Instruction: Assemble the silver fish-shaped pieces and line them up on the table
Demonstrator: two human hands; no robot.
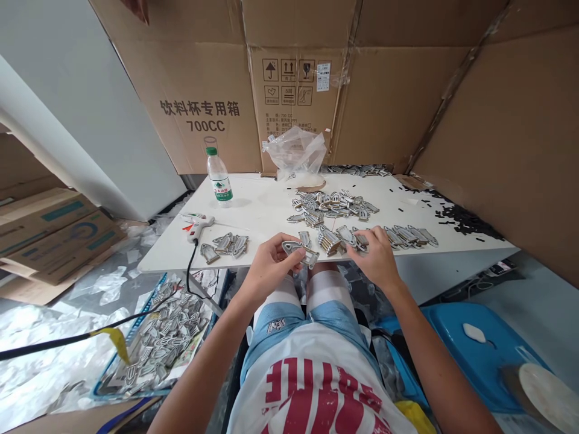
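Observation:
My left hand (pixel 274 260) is closed on a small grey and white piece (pixel 309 258) with a pointed, arched end, pinched between thumb and fingers above the table's front edge. My right hand (pixel 377 256) curls its thumb and fingertips around another such arch-shaped piece (pixel 347 235) at the front of the table. Between the hands stands a tight stack of the same pieces (pixel 329 240). A loose heap of them (pixel 335 204) lies behind, and a leaning row (pixel 409 235) runs to the right of my right hand.
On the white table (pixel 257 214) are a glue gun (pixel 199 227), a water bottle (pixel 219 178), a plastic bag (pixel 296 150) and scattered black strips (pixel 465 218). A blue-rimmed tray of pieces (pixel 167 331) sits lower left. Cardboard walls (pixel 384 102) enclose the back and right.

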